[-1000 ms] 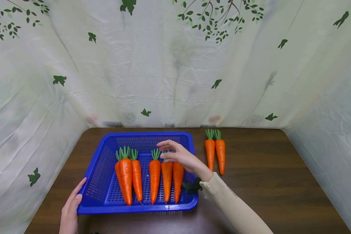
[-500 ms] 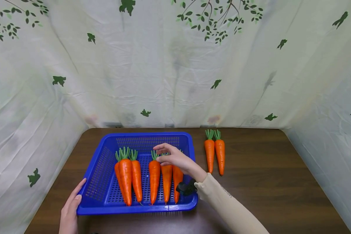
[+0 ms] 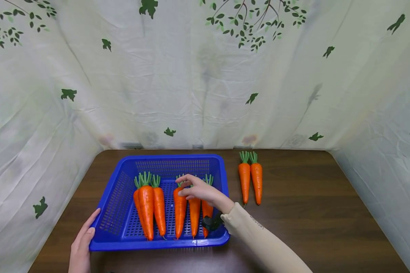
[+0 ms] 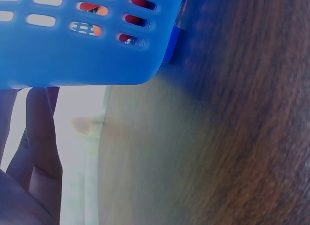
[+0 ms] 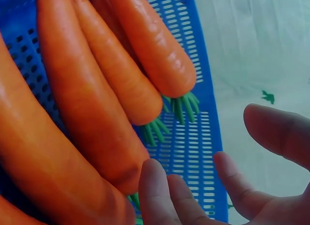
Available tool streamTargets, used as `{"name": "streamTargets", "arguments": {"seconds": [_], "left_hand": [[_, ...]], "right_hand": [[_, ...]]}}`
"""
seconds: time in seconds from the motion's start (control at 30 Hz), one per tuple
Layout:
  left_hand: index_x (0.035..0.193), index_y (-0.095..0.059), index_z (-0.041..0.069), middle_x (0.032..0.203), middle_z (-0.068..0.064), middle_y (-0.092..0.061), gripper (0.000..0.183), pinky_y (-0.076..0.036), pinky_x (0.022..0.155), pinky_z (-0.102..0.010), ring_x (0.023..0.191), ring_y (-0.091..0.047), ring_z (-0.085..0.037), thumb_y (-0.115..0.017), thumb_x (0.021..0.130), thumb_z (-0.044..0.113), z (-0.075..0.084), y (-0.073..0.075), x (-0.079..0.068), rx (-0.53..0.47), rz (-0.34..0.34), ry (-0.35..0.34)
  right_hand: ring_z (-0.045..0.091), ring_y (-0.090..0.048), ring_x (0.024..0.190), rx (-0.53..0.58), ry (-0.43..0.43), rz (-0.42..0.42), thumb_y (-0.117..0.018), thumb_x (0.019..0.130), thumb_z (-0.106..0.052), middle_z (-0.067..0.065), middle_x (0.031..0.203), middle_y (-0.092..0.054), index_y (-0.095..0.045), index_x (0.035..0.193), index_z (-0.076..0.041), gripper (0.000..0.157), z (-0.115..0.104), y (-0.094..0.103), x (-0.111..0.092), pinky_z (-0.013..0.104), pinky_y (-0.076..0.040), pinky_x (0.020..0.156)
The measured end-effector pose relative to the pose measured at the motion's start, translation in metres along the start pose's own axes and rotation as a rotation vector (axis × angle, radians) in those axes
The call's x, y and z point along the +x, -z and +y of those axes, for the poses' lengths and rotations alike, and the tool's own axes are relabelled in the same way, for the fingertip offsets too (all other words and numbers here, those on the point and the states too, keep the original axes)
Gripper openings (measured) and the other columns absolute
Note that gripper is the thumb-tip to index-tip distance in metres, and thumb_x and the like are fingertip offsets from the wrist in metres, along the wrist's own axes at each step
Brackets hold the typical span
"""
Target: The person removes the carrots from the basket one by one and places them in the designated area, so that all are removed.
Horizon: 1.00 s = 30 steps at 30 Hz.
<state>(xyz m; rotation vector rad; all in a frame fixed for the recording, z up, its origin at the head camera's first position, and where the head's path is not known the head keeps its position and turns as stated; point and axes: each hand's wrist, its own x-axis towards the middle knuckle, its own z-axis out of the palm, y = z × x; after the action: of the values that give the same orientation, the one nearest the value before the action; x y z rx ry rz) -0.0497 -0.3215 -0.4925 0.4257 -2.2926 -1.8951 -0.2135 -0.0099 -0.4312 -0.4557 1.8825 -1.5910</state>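
Observation:
A blue plastic basket (image 3: 136,246) holds several orange carrots with green tops, in two groups. My left hand (image 3: 82,242) grips its near left corner, thumb by the rim; in the left wrist view, the fingers (image 4: 43,133) reach up to the basket edge. My right hand (image 3: 205,193) hovers inside the basket over the right-hand group, fingers spread and slightly bent. Its fingertips are close to the top of the leftmost carrot (image 3: 180,208) of that group. In the right wrist view, a fingertip (image 5: 154,179) overlaps the end of a carrot (image 5: 87,94), with nothing gripped.
Two more carrots (image 3: 250,180) lie side by side on the brown wooden table (image 3: 311,212), just right of the basket. A pale curtain (image 3: 198,76) with leaf prints surrounds the table at the back and sides. A dark wrist device (image 3: 212,223) hangs below the right wrist.
My right hand has moved slightly left and down toward the nearer carrots, uncovering the rightmost carrot's green top. The left hand and the basket stay nearly where they were.

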Motion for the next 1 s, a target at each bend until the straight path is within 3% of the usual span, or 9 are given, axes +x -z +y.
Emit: {"name": "streamTargets", "arguments": {"seconds": [0.5, 0.6, 0.73, 0.9, 1.0], "left_hand": [[0.151, -0.029, 0.028, 0.155, -0.003, -0.024, 0.050, -0.033, 0.081, -0.009, 0.126, -0.033, -0.006, -0.030, 0.104, 0.041, -0.001, 0.002, 0.001, 0.021, -0.011, 0.024], [0.152, -0.029, 0.028, 0.155, 0.000, -0.025, 0.050, -0.032, 0.082, -0.008, 0.127, -0.033, -0.005, -0.029, 0.104, 0.041, -0.001, 0.002, 0.001, 0.026, -0.012, 0.026], [0.151, -0.031, 0.022, 0.147, 0.009, -0.034, 0.049, -0.033, 0.083, -0.010, 0.119, -0.038, 0.002, -0.031, 0.104, 0.035, -0.003, 0.001, 0.000, -0.006, 0.000, -0.026], [0.150, -0.033, 0.019, 0.136, 0.019, -0.040, 0.047, -0.034, 0.081, -0.011, 0.111, -0.043, 0.005, -0.032, 0.105, 0.032, -0.003, 0.001, 0.000, -0.040, 0.007, -0.062], [0.150, -0.033, 0.018, 0.135, 0.020, -0.041, 0.047, -0.034, 0.082, -0.012, 0.111, -0.043, 0.005, -0.032, 0.105, 0.031, -0.003, 0.001, 0.001, -0.041, 0.007, -0.069]], "right_hand": [[0.025, -0.054, 0.104, -0.128, -0.051, 0.029, -0.065, 0.088, -0.007, 0.017, 0.127, -0.049, -0.057, 0.124, -0.007, 0.037, 0.002, -0.007, 0.004, 0.043, -0.046, 0.088], [0.025, -0.050, 0.106, -0.226, -0.042, 0.028, -0.066, 0.087, -0.008, 0.015, 0.126, -0.051, -0.057, 0.126, -0.006, 0.040, 0.002, -0.009, 0.007, 0.039, -0.045, 0.087], [0.025, -0.050, 0.108, -0.355, -0.045, 0.023, -0.067, 0.087, -0.011, 0.012, 0.128, -0.054, -0.056, 0.128, -0.005, 0.044, 0.000, -0.013, 0.010, 0.039, -0.041, 0.090], [0.024, -0.051, 0.115, -0.412, -0.060, 0.012, -0.070, 0.084, -0.013, 0.010, 0.133, -0.052, -0.056, 0.129, -0.008, 0.048, -0.004, -0.018, 0.012, 0.038, -0.040, 0.093], [0.022, -0.053, 0.111, -0.421, -0.049, -0.003, -0.070, 0.084, -0.012, 0.011, 0.133, -0.053, -0.055, 0.130, -0.008, 0.049, -0.004, -0.021, 0.013, 0.035, -0.042, 0.089]]}}
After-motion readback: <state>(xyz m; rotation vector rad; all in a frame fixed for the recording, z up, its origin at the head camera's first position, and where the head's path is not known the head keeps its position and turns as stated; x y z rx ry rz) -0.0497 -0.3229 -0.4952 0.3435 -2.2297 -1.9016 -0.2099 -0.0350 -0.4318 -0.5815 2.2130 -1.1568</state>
